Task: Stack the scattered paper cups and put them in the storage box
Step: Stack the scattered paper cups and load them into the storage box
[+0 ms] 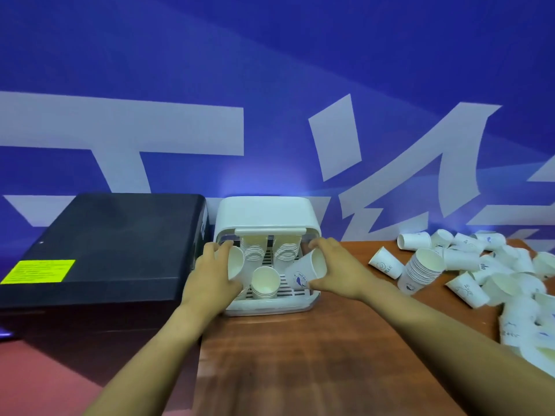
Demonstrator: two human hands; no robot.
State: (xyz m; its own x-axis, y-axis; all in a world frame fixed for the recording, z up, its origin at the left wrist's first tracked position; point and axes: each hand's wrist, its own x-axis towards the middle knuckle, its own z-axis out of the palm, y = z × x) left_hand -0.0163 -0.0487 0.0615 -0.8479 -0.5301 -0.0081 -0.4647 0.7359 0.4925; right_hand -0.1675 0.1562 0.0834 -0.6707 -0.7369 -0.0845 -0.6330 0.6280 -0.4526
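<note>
A white storage box [265, 216] stands open at the back of the wooden table, its lid raised. Inside, two cup stacks [254, 250] stand at the back and a short stack [265, 283] stands at the front middle. My left hand [213, 271] grips a white cup stack [236, 266] tilted at the box's left side. My right hand [336, 267] grips another cup stack [307, 269], with a blue print, tilted at the box's right side. Scattered loose paper cups [492, 265] lie on the table at the right, with one taller stack [420, 273] among them.
A large black case [105, 244] with a yellow label sits directly left of the box. The wooden table [300, 355] stretches toward me in front of the box. A blue wall with white lettering rises behind. Reddish floor shows at the lower left.
</note>
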